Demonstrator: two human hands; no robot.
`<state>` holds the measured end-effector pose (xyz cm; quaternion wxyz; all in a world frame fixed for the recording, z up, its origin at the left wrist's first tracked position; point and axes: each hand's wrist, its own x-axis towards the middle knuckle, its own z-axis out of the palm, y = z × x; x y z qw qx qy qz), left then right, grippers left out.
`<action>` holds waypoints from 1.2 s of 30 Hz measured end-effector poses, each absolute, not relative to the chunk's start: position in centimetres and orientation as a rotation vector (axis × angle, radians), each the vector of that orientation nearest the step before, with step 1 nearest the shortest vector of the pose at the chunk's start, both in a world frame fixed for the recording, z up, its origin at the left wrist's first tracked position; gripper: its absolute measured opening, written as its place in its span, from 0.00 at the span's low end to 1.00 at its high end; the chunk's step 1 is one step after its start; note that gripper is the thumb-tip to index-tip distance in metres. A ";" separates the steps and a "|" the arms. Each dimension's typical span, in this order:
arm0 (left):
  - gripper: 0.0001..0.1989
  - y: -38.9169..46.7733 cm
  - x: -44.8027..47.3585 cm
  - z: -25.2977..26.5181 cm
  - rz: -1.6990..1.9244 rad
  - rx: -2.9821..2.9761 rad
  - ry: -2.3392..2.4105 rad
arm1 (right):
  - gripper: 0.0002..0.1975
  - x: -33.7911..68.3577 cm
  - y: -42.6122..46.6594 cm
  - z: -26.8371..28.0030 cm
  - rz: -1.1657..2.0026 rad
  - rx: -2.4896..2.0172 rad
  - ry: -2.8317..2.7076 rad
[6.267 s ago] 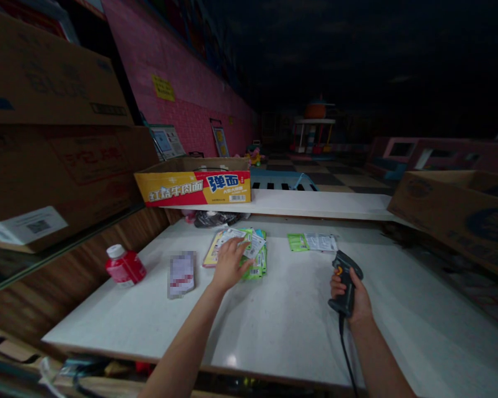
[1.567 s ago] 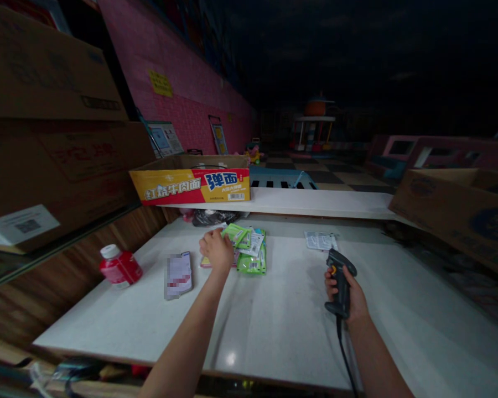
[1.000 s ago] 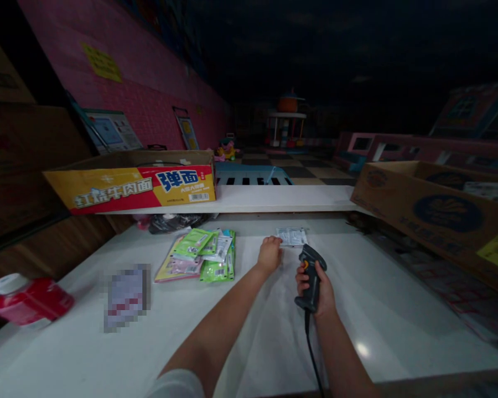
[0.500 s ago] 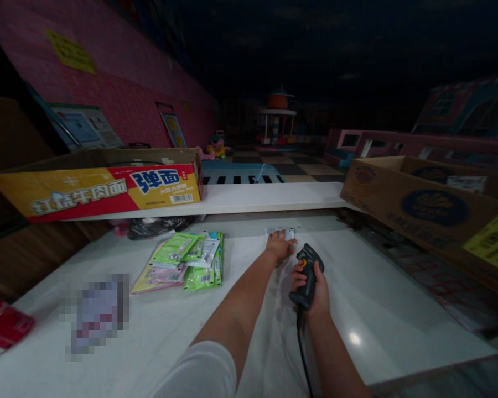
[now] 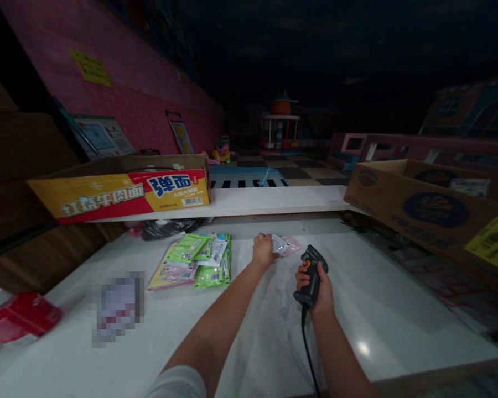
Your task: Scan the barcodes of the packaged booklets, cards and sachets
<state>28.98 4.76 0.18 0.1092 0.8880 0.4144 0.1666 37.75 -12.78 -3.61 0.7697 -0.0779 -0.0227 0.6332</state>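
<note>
My right hand [image 5: 322,288] is wrapped round the grip of a black barcode scanner [image 5: 314,271], whose head points up and away; a finger is by its orange trigger. A cable runs down from its base. My left hand [image 5: 264,250] lies on the counter with curled fingers, closed at the left edge of a small white and pink packet [image 5: 280,244]; its fingertips are partly hidden. To its left, a pile of small packets [image 5: 197,260] in green, white, pink and yellow lies on the white counter [image 5: 348,320], with barcodes on several.
A raised white shelf [image 5: 274,200] crosses the back. On it stand a red and yellow noodle carton [image 5: 136,193] at left and a brown carton [image 5: 431,207] at right. A red bottle [image 5: 25,318] with a white cap lies at the left, near a blurred-out item [image 5: 118,307].
My left hand has shifted left and its flat fingers have curled. More of the white and pink packet shows to its right. The right hand still holds the scanner; the view has turned slightly left.
</note>
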 end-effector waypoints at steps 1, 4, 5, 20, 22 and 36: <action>0.34 4.6 28.8 0.2 0.495 2.593 1.313 | 0.17 37.7 -12.8 -3.6 1.372 -0.163 -0.042; 0.29 4.5 28.1 0.4 0.489 2.501 1.438 | 0.16 37.7 -12.7 -3.6 1.377 -0.133 -0.001; 0.25 4.4 27.7 0.3 0.511 2.444 1.427 | 0.16 37.7 -12.7 -3.6 1.381 -0.128 0.007; 0.21 1.8 20.0 -5.2 1.219 1.423 0.733 | 0.16 35.5 -13.7 -1.8 1.258 -0.584 -0.098; 0.20 1.9 20.1 -5.0 1.231 1.418 0.746 | 0.18 35.0 -13.9 -1.2 1.250 -0.679 -0.164; 0.16 1.2 20.0 -4.2 1.114 1.508 0.801 | 0.20 33.6 -17.6 5.4 0.742 -1.661 -1.198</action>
